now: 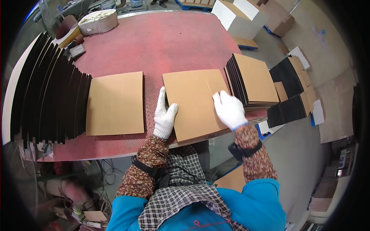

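A tan square board point(192, 100) with a smooth top lies before me near the table's front edge. My left hand point(165, 117), in a white knit glove, is at its left edge. The fingers stretch along that side and the thumb is spread onto the top. Over the board's right part is my right hand point(230, 111), also gloved, with fingers curled together. A small pale bit shows at its fingertips, too small to name. A faint light streak marks the board beside them. Another tan board point(115, 104) lies to the left, apart from my hands.
Many dark-edged boards point(50, 88) lean in a fanned row at left. A stack of boards point(254, 79) stands at right on the red mesh-topped table point(162, 36). Beyond the right edge are more stacks point(287, 77). A pale round bundle point(98, 22) sits at the far left.
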`<state>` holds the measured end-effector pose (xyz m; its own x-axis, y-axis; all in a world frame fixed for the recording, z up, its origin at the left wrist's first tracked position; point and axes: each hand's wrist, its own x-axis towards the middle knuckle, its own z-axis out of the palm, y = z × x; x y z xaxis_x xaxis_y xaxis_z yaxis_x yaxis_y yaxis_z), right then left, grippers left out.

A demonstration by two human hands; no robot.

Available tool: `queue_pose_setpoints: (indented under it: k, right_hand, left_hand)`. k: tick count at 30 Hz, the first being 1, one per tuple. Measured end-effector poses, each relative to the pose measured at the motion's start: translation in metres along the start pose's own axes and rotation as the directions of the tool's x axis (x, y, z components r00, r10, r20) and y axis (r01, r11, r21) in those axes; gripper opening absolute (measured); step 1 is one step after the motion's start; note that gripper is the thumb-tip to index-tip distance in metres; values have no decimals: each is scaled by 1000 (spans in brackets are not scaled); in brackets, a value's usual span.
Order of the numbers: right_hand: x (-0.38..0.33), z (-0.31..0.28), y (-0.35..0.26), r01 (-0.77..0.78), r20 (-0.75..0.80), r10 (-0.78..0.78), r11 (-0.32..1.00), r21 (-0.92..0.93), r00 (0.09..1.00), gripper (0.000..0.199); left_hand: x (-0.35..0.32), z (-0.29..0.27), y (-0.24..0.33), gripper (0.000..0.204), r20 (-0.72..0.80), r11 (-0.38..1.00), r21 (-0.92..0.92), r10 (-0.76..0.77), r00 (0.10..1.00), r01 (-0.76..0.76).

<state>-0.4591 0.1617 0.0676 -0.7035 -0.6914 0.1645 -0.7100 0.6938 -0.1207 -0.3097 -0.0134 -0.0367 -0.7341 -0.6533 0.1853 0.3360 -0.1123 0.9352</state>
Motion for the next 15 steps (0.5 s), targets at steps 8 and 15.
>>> queue_pose_setpoints:
  k: [8, 15]
  right_hand:
    - [-83, -25, -26, -59, 106, 46, 990, 129, 993, 32]
    - [-65, -16, -28, -52, 94, 37, 986, 158, 995, 32]
  left_hand:
    - [2, 0, 3, 76, -10, 995, 97, 34, 999, -32]
    - [0, 2, 5, 77, -3, 998, 65, 3, 1000, -3]
